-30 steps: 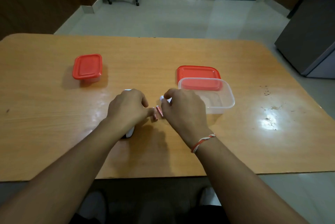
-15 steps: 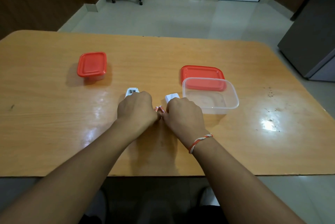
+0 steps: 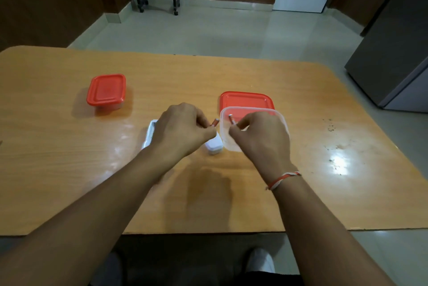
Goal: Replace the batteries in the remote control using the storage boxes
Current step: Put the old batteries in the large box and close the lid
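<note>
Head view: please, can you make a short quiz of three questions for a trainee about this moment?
1. True or false: the small box at the left has its red lid on.
2. What does each hand pinch?
3. Where does the loose red lid lie? A: beyond the open clear box; B: on the remote; C: on the floor.

Key
1. True.
2. The left hand pinches one battery, the right hand another battery.
3. A.

Dim room, overhead glare on table [image 3: 338,163], soft focus, bowed edges
</note>
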